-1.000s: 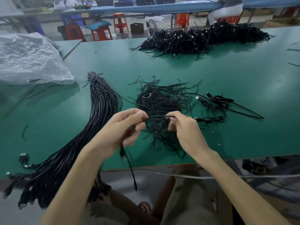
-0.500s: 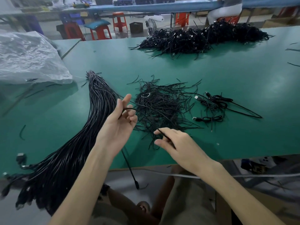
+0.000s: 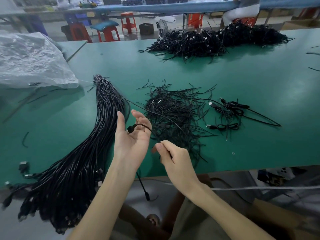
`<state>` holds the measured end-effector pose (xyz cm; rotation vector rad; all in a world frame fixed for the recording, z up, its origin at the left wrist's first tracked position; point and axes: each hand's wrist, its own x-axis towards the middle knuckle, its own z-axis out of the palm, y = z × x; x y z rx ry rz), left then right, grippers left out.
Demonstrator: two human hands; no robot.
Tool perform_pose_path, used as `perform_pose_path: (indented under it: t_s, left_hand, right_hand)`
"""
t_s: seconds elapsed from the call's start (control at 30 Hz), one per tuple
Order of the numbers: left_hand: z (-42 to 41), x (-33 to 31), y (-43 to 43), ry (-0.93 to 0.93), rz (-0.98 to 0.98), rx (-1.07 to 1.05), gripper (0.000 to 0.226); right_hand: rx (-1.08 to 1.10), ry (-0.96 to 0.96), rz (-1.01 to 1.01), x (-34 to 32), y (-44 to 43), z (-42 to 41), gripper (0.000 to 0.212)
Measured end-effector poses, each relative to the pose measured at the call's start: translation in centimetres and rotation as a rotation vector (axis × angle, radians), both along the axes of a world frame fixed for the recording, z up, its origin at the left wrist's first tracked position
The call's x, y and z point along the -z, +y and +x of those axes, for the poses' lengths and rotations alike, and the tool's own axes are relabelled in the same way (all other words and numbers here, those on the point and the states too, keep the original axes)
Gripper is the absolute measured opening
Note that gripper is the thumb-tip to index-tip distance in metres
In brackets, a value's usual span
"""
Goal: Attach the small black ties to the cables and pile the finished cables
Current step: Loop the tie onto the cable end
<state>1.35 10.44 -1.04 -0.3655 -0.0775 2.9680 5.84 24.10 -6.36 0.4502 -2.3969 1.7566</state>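
The right hand [image 3: 174,160] has its thumb and forefinger pressed together on a thin black strand [image 3: 170,155]. Most of the strand is buried in the curled fingers, so I cannot tell whether it is a tie or part of a cable. Just left of it the left hand [image 3: 131,137] lies palm up with loosely spread fingers. A smooth black cable [image 3: 142,125] rests across it, with its blocky plug on the palm. The other end hangs below the near table edge.

Behind the hands sits a wiry, tangled heap of short black ties [image 3: 173,115]. To its left a thick, glossy bundle of long cables [image 3: 103,110] sweeps from mid-table to the near left corner, where its plugs blur and spill over the edge. Right of the ties lie a few coiled finished cables [image 3: 228,111] with pale plug tips. The matte green table [image 3: 259,84] also carries a large dark cable pile [image 3: 216,40] at the far side. A crinkled clear plastic bag [image 3: 31,61] lies far left, cut off by the frame.
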Motion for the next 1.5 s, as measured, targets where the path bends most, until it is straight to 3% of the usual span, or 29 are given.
perform_pose_path:
  t_s: [0.23, 0.33, 0.57, 0.77, 0.87, 1.03, 1.13, 1.2, 1.33, 1.37, 1.43, 1.5]
  left_hand:
    - [0.4, -1.3, -0.1, 0.018, 0.059, -0.036, 0.043]
    - [0.5, -1.3, 0.1, 0.046, 0.037, 0.001, 0.04]
    - [0.8, -0.6, 0.8, 0.114, -0.297, 0.153, 0.03]
    - [0.1, -0.6, -0.6, 0.283, -0.701, 0.249, 0.039]
    - [0.0, -0.4, -1.5, 0.38, -0.748, 0.283, 0.032]
    - [0.5, -0.3, -1.6, 0.464, -0.817, 0.302, 0.047]
    - [1.4, -0.7, -2.6, 0.631, -0.944, 0.432, 0.055]
    - [2.0, -1.5, -3.6, 0.801, -1.088, 0.598, 0.057]
    - [2.7, -2.4, -3.7, 1.156, -1.62, 1.141, 0.055]
    - [2.8, -2.2, -3.2, 1.147, -1.781, 1.174, 0.053]
    - [2.5, -1.2, -2.0, 0.963, -2.117, 1.039, 0.047]
    - [2.0, -0.1, -1.4, 0.714, -2.19, 0.742, 0.038]
  right_hand:
    - [0.104, -0.048, -0.229, 0.2, -0.6, 0.5, 0.033]
    - [0.078, -0.035, -0.218, 0.3, -0.7, 0.7, 0.031]
    - [0.021, -0.004, -0.103, 0.3, -0.7, 0.5, 0.032]
    - [-0.094, -0.081, -0.035, 0.4, 0.2, 0.0, 0.031]
    - [-0.16, -0.099, -0.021, -0.1, 0.9, -0.5, 0.033]
    - [-0.274, -0.177, 0.019, -0.8, 1.3, -1.0, 0.037]
    - [-0.35, -0.217, 0.078, -1.4, 2.1, -1.5, 0.044]
    - [-0.385, -0.191, 0.173, -2.2, 2.8, -2.2, 0.051]
    - [-0.295, -0.136, 0.232, -4.1, 4.1, -4.0, 0.055]
    - [-0.254, -0.113, 0.224, -4.5, 4.2, -4.4, 0.057]
    - [-0.17, -0.044, 0.236, -5.1, 3.9, -5.1, 0.061]
    - [-0.099, 0.009, 0.19, -5.5, 3.2, -5.3, 0.065]
